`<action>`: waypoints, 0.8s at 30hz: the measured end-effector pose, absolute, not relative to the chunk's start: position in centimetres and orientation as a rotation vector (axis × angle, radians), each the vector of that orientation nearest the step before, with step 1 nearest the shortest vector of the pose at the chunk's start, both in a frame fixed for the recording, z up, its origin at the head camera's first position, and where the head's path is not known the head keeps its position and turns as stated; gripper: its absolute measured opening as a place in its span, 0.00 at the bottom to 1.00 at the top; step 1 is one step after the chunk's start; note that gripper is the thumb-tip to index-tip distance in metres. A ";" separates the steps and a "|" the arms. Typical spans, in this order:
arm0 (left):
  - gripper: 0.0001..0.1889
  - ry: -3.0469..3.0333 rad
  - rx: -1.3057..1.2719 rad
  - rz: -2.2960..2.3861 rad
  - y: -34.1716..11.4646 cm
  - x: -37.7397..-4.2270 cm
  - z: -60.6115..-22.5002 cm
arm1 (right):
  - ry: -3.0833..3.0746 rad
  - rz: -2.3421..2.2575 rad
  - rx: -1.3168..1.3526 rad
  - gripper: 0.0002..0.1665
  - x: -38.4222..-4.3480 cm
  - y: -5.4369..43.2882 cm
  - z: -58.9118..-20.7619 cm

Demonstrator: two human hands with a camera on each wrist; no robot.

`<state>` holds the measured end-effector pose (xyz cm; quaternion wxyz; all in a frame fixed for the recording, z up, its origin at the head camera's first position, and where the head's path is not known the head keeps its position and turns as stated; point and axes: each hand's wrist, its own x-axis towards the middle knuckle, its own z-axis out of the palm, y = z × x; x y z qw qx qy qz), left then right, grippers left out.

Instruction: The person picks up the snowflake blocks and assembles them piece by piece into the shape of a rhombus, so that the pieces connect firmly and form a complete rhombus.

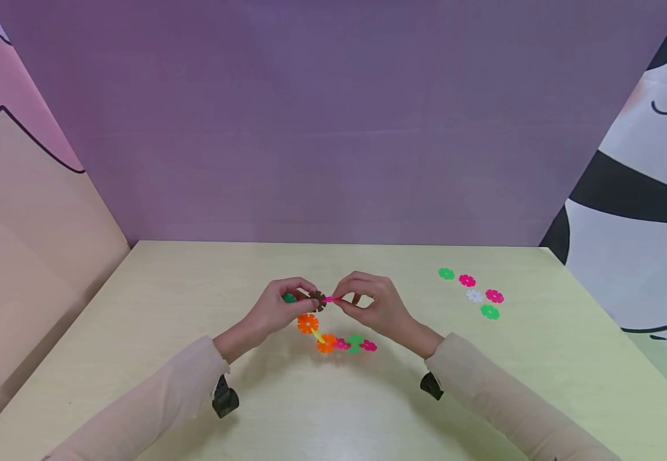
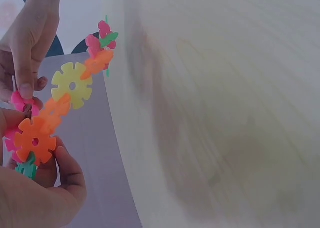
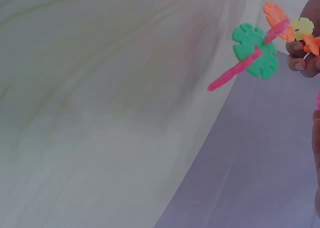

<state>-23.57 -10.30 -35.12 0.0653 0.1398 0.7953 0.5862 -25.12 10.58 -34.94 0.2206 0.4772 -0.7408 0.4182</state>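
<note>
My left hand (image 1: pixel 276 308) grips a chain of slotted plastic flower discs near a brown disc (image 1: pixel 317 302). Across from it, my right hand (image 1: pixel 376 302) pinches a pink disc (image 1: pixel 329 299) edge-on against the brown one; whether their slots interlock I cannot tell. A teal disc (image 2: pixel 27 169) and an orange disc (image 2: pixel 35 141) show by the left fingers. From there the chain runs through a yellow disc (image 2: pixel 72 85) and more orange and pink ones to a green disc (image 3: pixel 255 50) with a pink disc (image 3: pixel 235 71) at its end. Part of the chain is hidden by the left hand.
Loose discs lie apart at the right on the pale wooden table (image 1: pixel 224 272): a green disc (image 1: pixel 446 273), a pink disc (image 1: pixel 467 280), a white disc (image 1: pixel 474 295), another pink (image 1: pixel 494 296) and another green (image 1: pixel 490 312). A purple backdrop (image 1: pixel 333 128) rises behind the table.
</note>
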 end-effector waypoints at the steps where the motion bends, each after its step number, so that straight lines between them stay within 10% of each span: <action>1: 0.07 2.400 0.414 1.771 -10.3 -23.6 -35.2 | -2.050 1.159 1.321 0.09 -24.9 10.5 -34.6; 24: 0.08 2.284 0.256 1.817 -10.2 -24.0 -35.5 | -2.052 1.208 1.289 0.09 -25.2 10.6 -35.1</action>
